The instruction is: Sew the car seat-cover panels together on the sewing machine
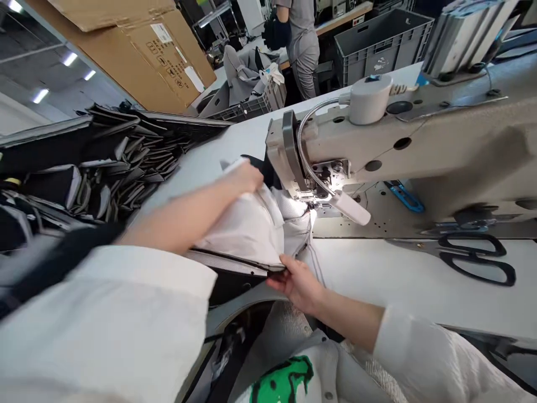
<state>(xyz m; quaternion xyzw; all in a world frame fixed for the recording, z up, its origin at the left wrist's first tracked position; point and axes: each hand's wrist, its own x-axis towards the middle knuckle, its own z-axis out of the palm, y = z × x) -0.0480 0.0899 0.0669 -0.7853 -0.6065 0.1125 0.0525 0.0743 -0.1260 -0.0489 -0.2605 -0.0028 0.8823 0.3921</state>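
Note:
A light grey sewn fabric piece (247,229) with dark edging lies on the white table, its far right part under the needle area of the sewing machine (394,134). My left hand (247,178), somewhat blurred, is closed on the far side of the fabric, left of the machine head. At the near corner, my right hand (300,282) pinches the fabric's edge between thumb and fingers. A lit lamp (351,208) on a flexible metal neck shines on the stitching spot. Black material shows beneath the near edge of the fabric.
Black-handled scissors (476,257) lie on the table at right. Blue thread snips (405,196) rest on the machine bed. Stacked dark fabric pieces (138,162) fill the left side. Behind are a cardboard box (168,61), grey crates (381,47) and a standing person (302,45).

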